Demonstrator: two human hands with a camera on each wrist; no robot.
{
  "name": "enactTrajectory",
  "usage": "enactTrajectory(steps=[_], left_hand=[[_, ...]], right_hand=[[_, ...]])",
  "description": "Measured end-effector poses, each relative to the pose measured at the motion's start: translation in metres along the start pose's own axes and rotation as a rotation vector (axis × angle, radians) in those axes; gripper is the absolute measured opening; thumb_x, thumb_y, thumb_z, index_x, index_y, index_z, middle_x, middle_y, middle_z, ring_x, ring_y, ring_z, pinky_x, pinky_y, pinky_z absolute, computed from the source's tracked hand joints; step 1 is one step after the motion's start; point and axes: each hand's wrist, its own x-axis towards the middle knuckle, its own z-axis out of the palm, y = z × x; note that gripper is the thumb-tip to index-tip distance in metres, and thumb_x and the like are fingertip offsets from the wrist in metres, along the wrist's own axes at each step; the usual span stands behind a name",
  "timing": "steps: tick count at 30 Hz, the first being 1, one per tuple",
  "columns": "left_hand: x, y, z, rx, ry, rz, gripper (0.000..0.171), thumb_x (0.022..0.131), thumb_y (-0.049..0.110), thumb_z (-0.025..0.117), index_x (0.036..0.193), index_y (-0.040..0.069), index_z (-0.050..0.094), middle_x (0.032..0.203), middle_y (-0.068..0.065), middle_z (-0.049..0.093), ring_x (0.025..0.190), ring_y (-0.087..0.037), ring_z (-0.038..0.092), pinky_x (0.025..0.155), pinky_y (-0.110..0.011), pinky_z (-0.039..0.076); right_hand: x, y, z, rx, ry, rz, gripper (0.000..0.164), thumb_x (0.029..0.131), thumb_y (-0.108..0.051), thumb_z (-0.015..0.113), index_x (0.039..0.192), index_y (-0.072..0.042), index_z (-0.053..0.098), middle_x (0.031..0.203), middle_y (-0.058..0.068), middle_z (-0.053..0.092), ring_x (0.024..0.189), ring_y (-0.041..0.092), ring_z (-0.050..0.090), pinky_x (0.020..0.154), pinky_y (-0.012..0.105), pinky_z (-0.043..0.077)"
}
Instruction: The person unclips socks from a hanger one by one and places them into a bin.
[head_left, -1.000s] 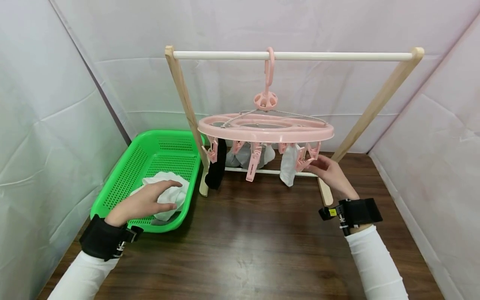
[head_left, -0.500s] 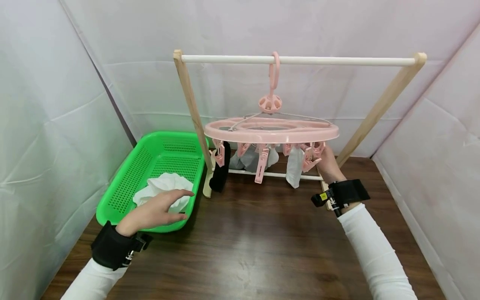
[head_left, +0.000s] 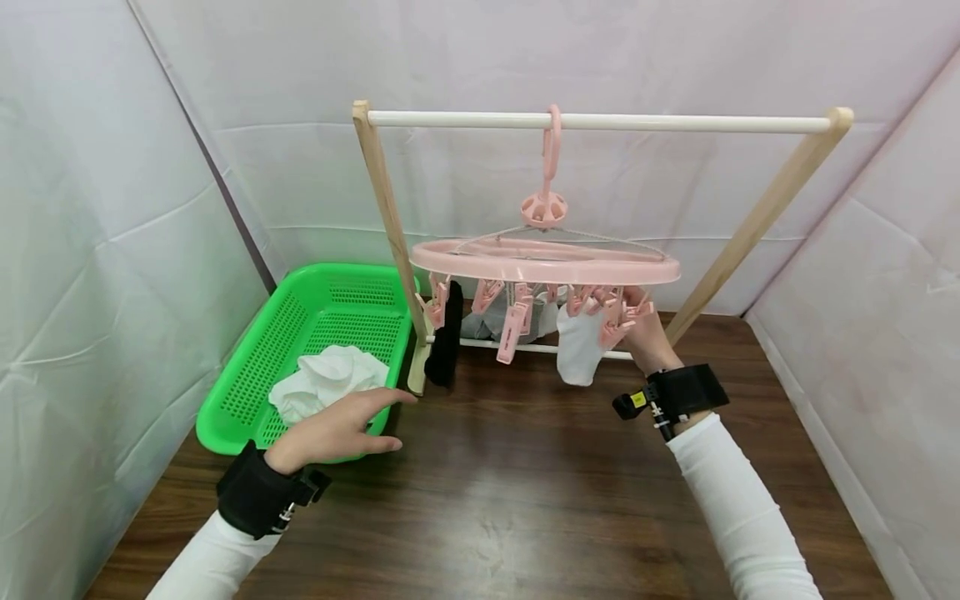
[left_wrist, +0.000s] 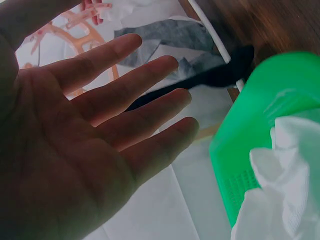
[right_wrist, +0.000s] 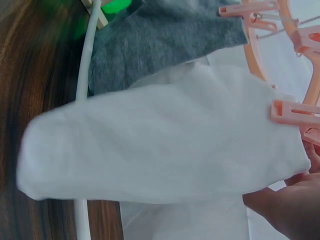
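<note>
Your left hand [head_left: 341,427], at eight o'clock on the head view's dial: fingers extended and spread, palm showing to its wrist camera, near the right rim of the basket. Your right hand [head_left: 647,333], at just past three: beside the right-hand pegs, thumb and fingers at the top end of the white sock [head_left: 579,350]; the fingertips are partly hidden, so you cannot tell whether they pinch it. White sock, one: at four o'clock, toe down, a peg at its upper end. Pink oval hanger [head_left: 546,268], one: at two, near the dial's middle, hooked over the white top bar [head_left: 675,123]. Pink pegs [head_left: 513,332], several: under the hanger's ring. Black sock [head_left: 445,337], one: at half past seven, hanging below the ring's left end. Grey cloth [right_wrist: 160,45]: behind the white sock in your right wrist view, a peg at one corner. Rack [head_left: 765,212], one: wooden sides, white bars. Green basket [head_left: 348,321], one: between eight and nine, perforated, on the table [head_left: 510,500]. White cloth [head_left: 327,379], crumpled: inside the basket, just beyond your left hand. Black wristbands [head_left: 686,396], two: one per wrist, above white sleeves [head_left: 738,500].
</note>
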Motion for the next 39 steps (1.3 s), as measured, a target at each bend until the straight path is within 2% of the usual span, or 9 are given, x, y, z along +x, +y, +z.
enactTrajectory(steps=[3,7,11,17,21,23,29,34,39], left_hand=[[0.003,0.002,0.004,-0.005,-0.003,0.009,0.049,0.090,0.011,0.069,0.133,-0.005,0.050,0.130,-0.019,0.055,0.118,-0.036,0.052,0.094,-0.047,0.043],[0.008,0.004,0.010,-0.018,-0.013,0.023,0.048,0.091,0.014,0.068,0.132,-0.005,0.050,0.129,-0.019,0.056,0.116,-0.034,0.054,0.093,-0.046,0.044],[0.014,0.005,0.016,-0.014,-0.023,0.032,0.048,0.093,0.017,0.067,0.132,-0.004,0.051,0.128,-0.019,0.056,0.115,-0.033,0.055,0.093,-0.045,0.045],[0.022,0.003,0.028,0.000,-0.024,0.042,0.047,0.093,0.019,0.067,0.132,-0.002,0.052,0.129,-0.017,0.057,0.116,-0.032,0.055,0.094,-0.044,0.044],[0.027,0.001,0.035,-0.027,-0.026,0.060,0.046,0.093,0.019,0.066,0.132,-0.002,0.052,0.129,-0.017,0.056,0.119,-0.033,0.053,0.096,-0.045,0.043],[0.029,0.000,0.038,-0.036,-0.029,0.071,0.045,0.094,0.020,0.066,0.131,-0.002,0.052,0.128,-0.017,0.056,0.118,-0.033,0.053,0.095,-0.044,0.043],[0.037,-0.001,0.045,-0.064,-0.034,0.083,0.045,0.094,0.019,0.065,0.132,-0.002,0.052,0.129,-0.018,0.056,0.119,-0.033,0.053,0.096,-0.044,0.043],[0.046,0.002,0.056,-0.086,-0.003,0.104,0.045,0.093,0.014,0.066,0.132,-0.003,0.052,0.130,-0.017,0.056,0.121,-0.032,0.052,0.097,-0.043,0.042],[0.058,0.008,0.067,-0.102,0.090,0.151,0.047,0.090,0.010,0.068,0.133,-0.002,0.051,0.130,-0.016,0.056,0.122,-0.030,0.051,0.098,-0.042,0.042]], right_hand=[[-0.004,-0.004,0.003,-0.057,0.008,0.015,0.028,0.097,-0.010,0.060,0.124,-0.016,0.055,0.115,-0.003,0.062,0.104,0.007,0.054,0.088,0.021,0.042],[-0.008,-0.009,0.006,-0.151,0.001,0.037,0.021,0.100,-0.007,0.052,0.119,-0.010,0.059,0.107,0.000,0.064,0.097,0.009,0.057,0.084,0.024,0.044],[-0.015,-0.013,0.007,-0.141,-0.073,0.046,0.025,0.101,-0.003,0.049,0.124,-0.005,0.059,0.106,0.010,0.066,0.090,0.017,0.061,0.082,0.026,0.046],[-0.029,-0.017,0.013,-0.181,-0.112,0.099,0.027,0.102,-0.007,0.049,0.125,-0.007,0.062,0.107,0.011,0.068,0.090,0.017,0.063,0.075,0.023,0.047],[-0.037,-0.020,0.019,-0.232,-0.146,0.121,0.027,0.102,-0.011,0.050,0.126,-0.006,0.061,0.112,0.010,0.068,0.100,0.019,0.062,0.089,0.029,0.046],[-0.041,-0.022,0.023,-0.259,-0.153,0.132,0.023,0.102,-0.011,0.051,0.121,-0.008,0.063,0.106,0.006,0.068,0.102,0.019,0.060,0.094,0.030,0.043],[-0.053,-0.028,0.039,-0.252,-0.134,0.156,0.016,0.101,-0.007,0.052,0.112,-0.010,0.063,0.098,0.001,0.067,0.097,0.016,0.060,0.091,0.031,0.044],[-0.061,-0.033,0.056,-0.214,-0.141,0.157,0.017,0.100,-0.005,0.053,0.114,0.001,0.062,0.101,0.008,0.070,0.093,0.018,0.063,0.092,0.032,0.043],[-0.068,-0.037,0.069,-0.202,-0.144,0.146,0.023,0.099,-0.006,0.054,0.117,0.008,0.059,0.104,0.012,0.070,0.090,0.019,0.065,0.093,0.032,0.042]])
